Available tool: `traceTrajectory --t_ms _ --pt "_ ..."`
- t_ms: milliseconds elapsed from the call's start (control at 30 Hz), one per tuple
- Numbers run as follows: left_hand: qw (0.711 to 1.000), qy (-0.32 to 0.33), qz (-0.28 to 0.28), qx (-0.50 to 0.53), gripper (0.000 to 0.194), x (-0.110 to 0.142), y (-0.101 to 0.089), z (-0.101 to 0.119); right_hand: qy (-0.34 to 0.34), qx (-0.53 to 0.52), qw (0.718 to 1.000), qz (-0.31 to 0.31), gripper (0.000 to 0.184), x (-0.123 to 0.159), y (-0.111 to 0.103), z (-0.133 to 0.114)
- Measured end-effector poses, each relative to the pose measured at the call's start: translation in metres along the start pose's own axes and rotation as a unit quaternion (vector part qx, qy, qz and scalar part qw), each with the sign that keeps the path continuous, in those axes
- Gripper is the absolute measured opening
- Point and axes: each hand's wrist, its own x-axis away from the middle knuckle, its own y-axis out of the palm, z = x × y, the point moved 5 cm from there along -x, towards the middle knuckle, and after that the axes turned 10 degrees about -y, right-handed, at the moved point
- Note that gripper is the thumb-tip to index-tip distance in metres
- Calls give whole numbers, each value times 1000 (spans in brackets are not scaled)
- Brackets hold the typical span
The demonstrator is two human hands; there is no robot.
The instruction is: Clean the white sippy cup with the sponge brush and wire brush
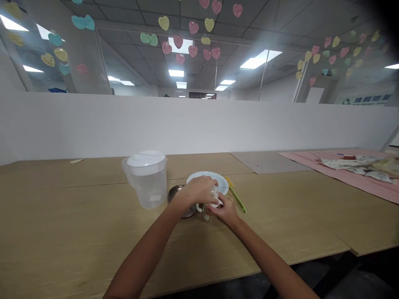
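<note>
A small clear bottle (207,214) with a white collar and a white side handle, looking like a baby bottle, stands near the table's middle. My left hand (202,189) reaches over it from above, its fingers closed around the clear domed top (214,192). Lower down on the right side, my right hand (227,211) has its fingers closed at the white collar. Both hands hide much of the bottle. Behind them lies a white plate (222,182). A metal bowl (174,192) sits partly under my left wrist, and a green-handled brush with yellow bristles (238,199) rests right of the plate.
A translucent plastic pitcher (151,182) with a white lid stands left of the bowl. At the far right a pink cloth (307,160) carries papers and packets (358,165). A low white wall (199,124) with glass above borders the table's (77,232) back.
</note>
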Motion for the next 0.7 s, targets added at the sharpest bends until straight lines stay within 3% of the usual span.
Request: traceTrajectory --t_ms 100,167,267,333,400,467,600,700 --pt "1000 9 -8 -12 40 0 0 1 25 -9 999 -18 33 0 3 1" --pt "999 35 3 -12 38 7 -10 3 30 -12 999 -17 33 -1 3 2" --pt "991 82 105 20 34 26 -43 4 24 -19 999 -10 35 -1 1 2" --pt "977 77 194 53 35 37 -65 -5 14 -16 1000 -4 37 -1 -1 1" --pt "970 54 224 73 39 36 -68 -18 9 -7 1000 5 39 0 -3 -1" --pt "978 36 189 75 41 21 -52 -31 7 4 1000 10 39 0 -4 -2" --pt "996 -14 76 43 56 -24 9 -50 -10 23 1000 9 38 0 -4 -3" --pt "999 -21 28 32 61 -46 46 -54 -22 30 999 4 36 0 -5 -3"
